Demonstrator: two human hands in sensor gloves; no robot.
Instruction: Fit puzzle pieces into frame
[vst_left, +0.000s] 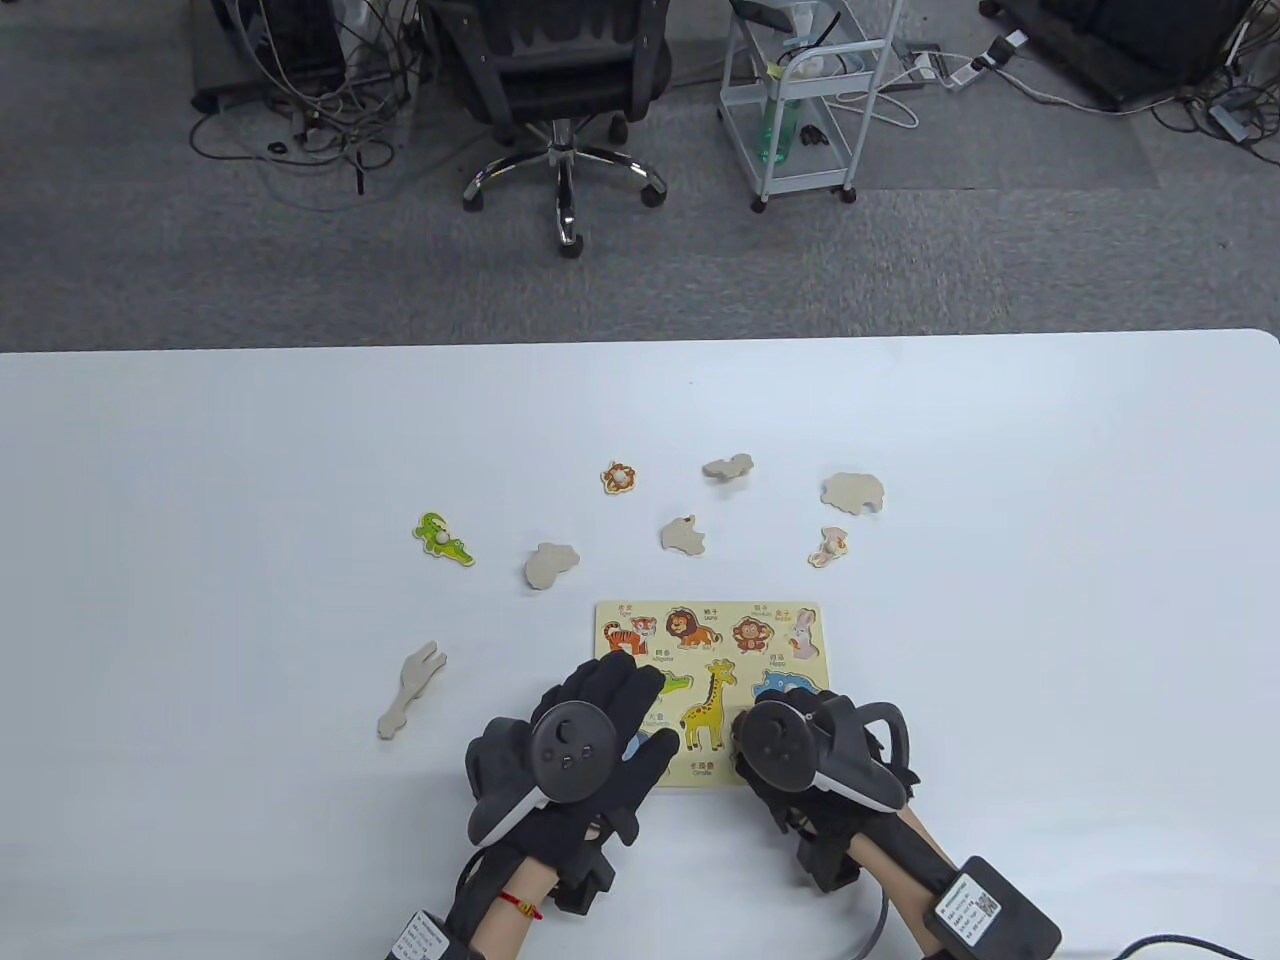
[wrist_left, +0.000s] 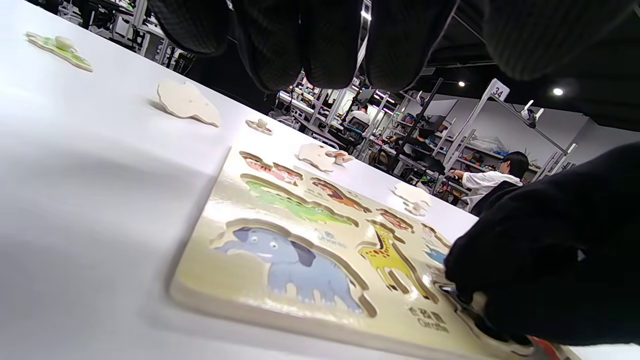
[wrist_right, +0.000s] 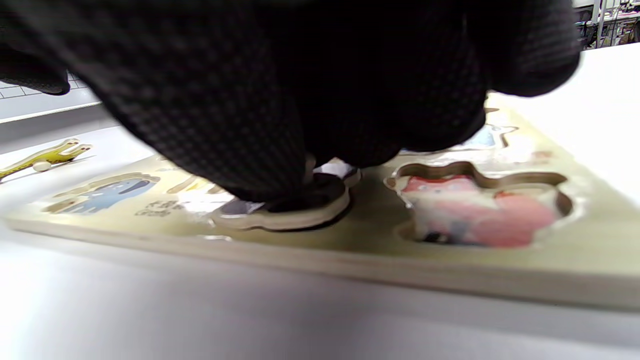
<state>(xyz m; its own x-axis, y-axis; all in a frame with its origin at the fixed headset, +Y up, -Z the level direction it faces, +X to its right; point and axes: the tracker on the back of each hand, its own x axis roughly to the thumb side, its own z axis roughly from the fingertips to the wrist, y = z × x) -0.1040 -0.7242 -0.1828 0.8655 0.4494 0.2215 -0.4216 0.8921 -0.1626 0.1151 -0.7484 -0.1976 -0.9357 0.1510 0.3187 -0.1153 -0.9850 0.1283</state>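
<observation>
Covering puzzle piece (wrist_right: 285, 210) on frame (vst_left: 790, 615), right hand (vst_left: 800, 750) curled, grip unclear; left hand (vst_left: 590, 730) flat, empty.

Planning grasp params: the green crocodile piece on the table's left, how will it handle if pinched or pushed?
The crocodile piece looks like a thin, flat wooden cutout, so probably stiff and light. Lying flat on the smooth white table, it would likely slide rather than roll or tip when pushed. Its pale knob stands up from the face, likely the easiest pinch point, since the edges sit low.
</observation>
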